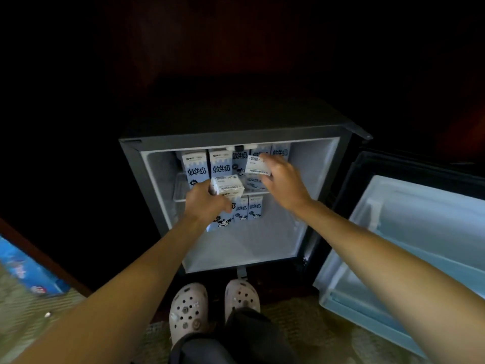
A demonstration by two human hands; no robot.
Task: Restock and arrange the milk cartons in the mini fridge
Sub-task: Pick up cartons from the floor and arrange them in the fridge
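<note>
The mini fridge [151, 179] stands open and lit, its door [409, 248] swung to the right. Pale blue milk cartons [195, 170] stand in a row on the upper wire shelf [181, 199]; more cartons [254, 210] stand below it at the back. My left hand [206, 203] grips a carton [228, 186] tipped on its side at the shelf's front edge. My right hand [282, 183] holds another carton [258, 166] higher up, in front of the right part of the upper row.
The fridge floor [252, 245] in front of the lower cartons is bare white. My feet in white perforated clogs [187, 310] stand just before the fridge. A blue printed box [23, 271] lies on the carpet at the left. The surroundings are dark.
</note>
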